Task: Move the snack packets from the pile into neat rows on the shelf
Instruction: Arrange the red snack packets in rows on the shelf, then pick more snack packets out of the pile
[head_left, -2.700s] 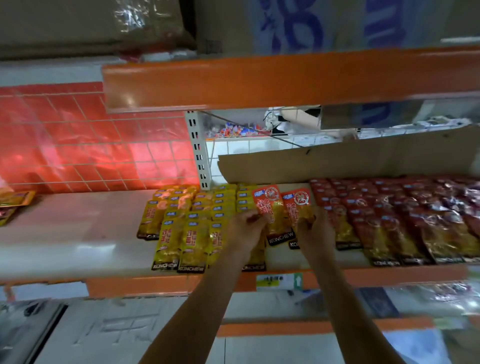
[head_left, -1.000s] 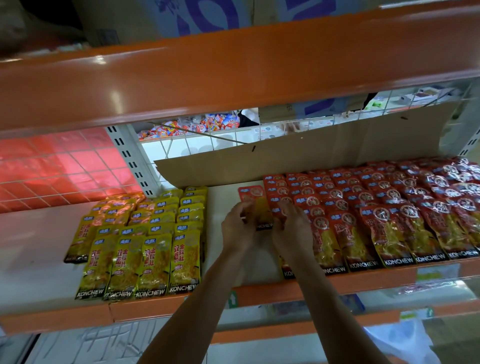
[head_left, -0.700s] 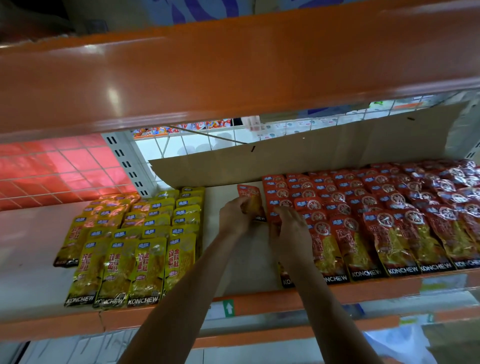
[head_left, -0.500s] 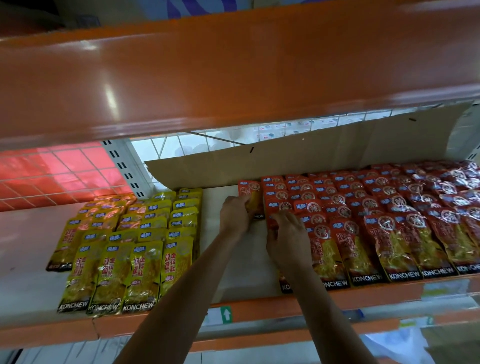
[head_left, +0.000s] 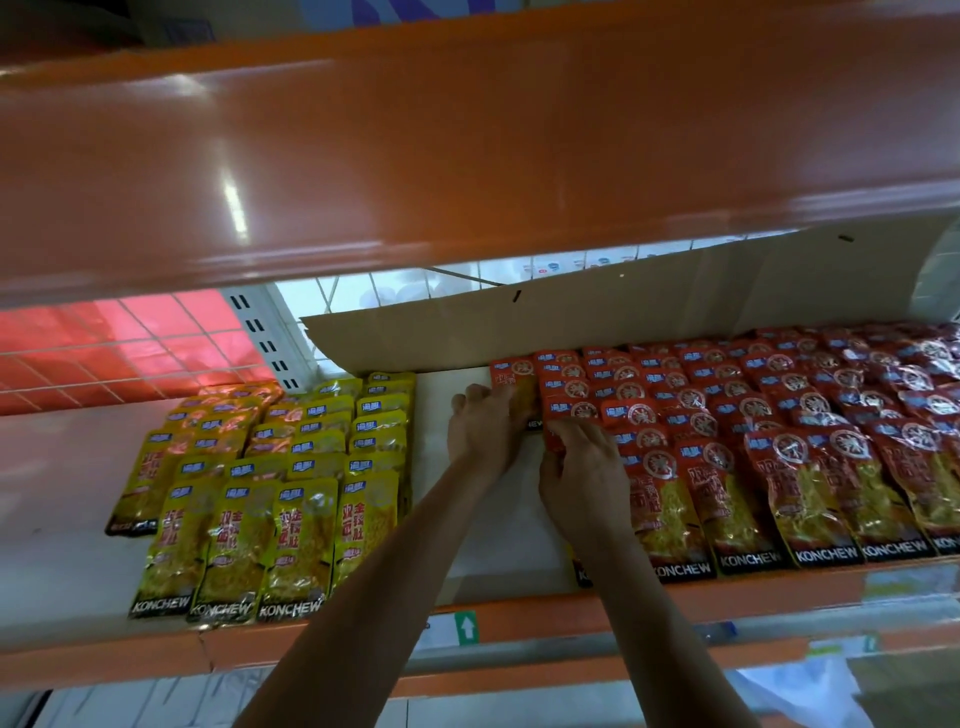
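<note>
Red snack packets (head_left: 779, 431) lie in overlapping rows on the right of the white shelf (head_left: 467, 545). Yellow packets (head_left: 270, 483) fill rows on the left. My left hand (head_left: 483, 431) grips one red packet (head_left: 511, 382) at the back of the shelf, just left of the red rows. My right hand (head_left: 582, 473) lies over the leftmost red column, and its fingertips pinch the top of a red packet (head_left: 556, 415) there. My forearms hide part of the bare strip between the two groups.
A brown cardboard sheet (head_left: 623, 317) stands along the back behind the red rows. An orange upper shelf (head_left: 467, 156) hangs low overhead. The orange front lip (head_left: 519, 623) carries a green arrow tag. A white wire grid (head_left: 130, 364) backs the left side.
My left hand has carried its red packet back to the rear of the shelf beside the red rows. My right hand has set its packet onto the leftmost red column.
</note>
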